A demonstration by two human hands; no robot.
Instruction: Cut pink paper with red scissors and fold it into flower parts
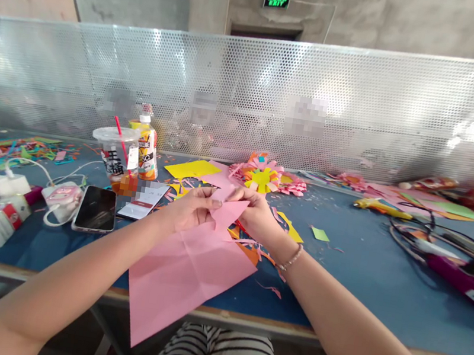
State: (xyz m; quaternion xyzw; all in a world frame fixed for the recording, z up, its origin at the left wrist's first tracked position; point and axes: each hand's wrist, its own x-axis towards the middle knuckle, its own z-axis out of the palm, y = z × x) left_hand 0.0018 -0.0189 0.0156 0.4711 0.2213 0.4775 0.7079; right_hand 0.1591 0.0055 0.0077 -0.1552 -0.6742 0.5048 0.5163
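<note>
Now | left hand [191, 206] and right hand [254, 210] pinch pink paper [186, 271] | risk: uneven pull skews fold, tears crease

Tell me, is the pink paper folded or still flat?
Partly folded. Both hands pinch a folded corner of the pink paper; the rest lies spread, with crease lines.

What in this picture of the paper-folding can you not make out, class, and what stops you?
- Head view: the fold in the pink paper, covered by the left hand and right hand.
- Phone screen: dark, nothing readable.
- Behind the mesh screen: shapes blurred out.
- Purple tool: cut by the right edge.
</note>
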